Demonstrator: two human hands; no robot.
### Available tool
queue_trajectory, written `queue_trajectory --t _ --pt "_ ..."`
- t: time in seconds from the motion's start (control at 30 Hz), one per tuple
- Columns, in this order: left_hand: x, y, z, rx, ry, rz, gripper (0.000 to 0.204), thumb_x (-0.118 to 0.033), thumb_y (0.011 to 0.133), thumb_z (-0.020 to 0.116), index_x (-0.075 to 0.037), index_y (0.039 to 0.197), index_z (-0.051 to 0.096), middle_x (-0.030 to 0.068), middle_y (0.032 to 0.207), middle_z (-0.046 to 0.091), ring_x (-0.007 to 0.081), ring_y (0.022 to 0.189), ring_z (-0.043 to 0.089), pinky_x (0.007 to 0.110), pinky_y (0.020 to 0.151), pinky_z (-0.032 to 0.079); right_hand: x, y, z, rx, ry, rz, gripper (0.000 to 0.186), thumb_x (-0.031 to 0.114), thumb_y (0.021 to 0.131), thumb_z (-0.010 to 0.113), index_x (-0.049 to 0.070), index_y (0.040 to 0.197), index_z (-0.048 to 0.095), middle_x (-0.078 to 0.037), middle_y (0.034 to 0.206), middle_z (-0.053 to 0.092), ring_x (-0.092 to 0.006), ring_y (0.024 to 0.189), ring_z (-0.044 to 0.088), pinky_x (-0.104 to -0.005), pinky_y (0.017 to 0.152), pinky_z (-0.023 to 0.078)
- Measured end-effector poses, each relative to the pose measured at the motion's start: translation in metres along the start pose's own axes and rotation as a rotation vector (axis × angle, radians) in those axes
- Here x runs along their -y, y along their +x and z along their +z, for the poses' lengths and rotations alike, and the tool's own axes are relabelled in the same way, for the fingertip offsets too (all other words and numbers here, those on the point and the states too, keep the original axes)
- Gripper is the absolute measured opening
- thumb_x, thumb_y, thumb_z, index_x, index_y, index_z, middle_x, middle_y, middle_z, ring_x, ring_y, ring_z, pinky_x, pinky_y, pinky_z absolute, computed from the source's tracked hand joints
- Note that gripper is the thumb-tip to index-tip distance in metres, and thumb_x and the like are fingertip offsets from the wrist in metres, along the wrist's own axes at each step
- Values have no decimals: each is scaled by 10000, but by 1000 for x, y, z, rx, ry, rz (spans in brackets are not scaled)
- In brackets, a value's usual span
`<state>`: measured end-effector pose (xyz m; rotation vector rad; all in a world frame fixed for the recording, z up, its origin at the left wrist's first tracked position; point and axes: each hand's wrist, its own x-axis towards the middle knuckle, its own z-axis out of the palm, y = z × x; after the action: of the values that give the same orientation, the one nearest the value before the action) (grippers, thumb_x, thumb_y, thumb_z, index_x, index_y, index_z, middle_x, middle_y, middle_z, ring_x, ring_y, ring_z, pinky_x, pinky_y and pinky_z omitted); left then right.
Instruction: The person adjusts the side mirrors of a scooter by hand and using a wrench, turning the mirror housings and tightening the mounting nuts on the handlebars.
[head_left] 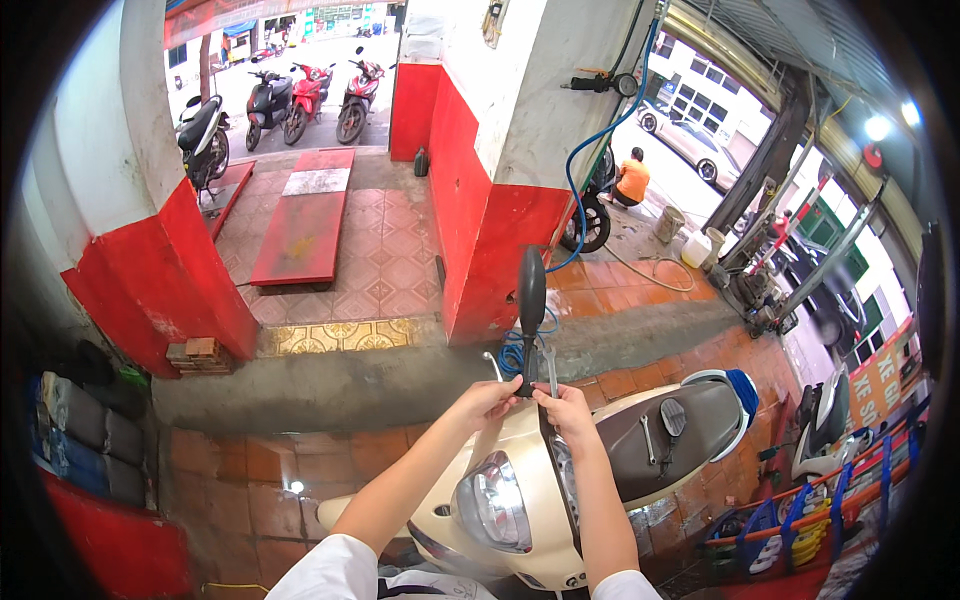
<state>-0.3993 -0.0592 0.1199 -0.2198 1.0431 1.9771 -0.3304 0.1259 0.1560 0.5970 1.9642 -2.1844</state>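
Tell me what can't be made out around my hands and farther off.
In the head view:
Foot of the black mirror: covered by the left hand and right hand.
Lower end of the wrench: hidden in the right hand.
Lower front of the cream scooter: cut off by the lower edge.
Hands of the crouching person: hidden by their own body.
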Motion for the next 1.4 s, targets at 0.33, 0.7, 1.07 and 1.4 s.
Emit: queue_trajectory --t 0.33,0.7,1.07,1.4 --pt "17 -15 26 -97 -156 134 225 -240 896 752 -42 914 648 0 765 646 29 638 593 150 543 475 9 15 -22 130 -120 36 262 121 887 736 -1 1108 668 35 760 635 1 483 395 -190 421 249" --pt "18 -2 35 -67 -154 110 240 -249 943 686 -46 983 564 68 902 688 52 668 620 141 548 517 7 33 -27 46 -233 -181 295 120 900 717 -40 1141 661 -43 864 688 -66 613 559 -203 501 394" --pt "0 -4 21 22 -99 68 105 -149 956 654 -51 969 620 40 887 677 65 727 638 148 599 528 17 10 -8 34 24 -86 181 158 925 692 34 1048 645 -29 817 673 -1 458 376 -190 403 246" --pt "-2 3 18 -29 -86 79 147 -182 938 690 -46 979 653 7 859 681 46 712 631 135 620 527 12 7 -7 63 102 -80 189 185 924 702 44 1042 659 -1 795 643 -5 463 365 -198 405 220"
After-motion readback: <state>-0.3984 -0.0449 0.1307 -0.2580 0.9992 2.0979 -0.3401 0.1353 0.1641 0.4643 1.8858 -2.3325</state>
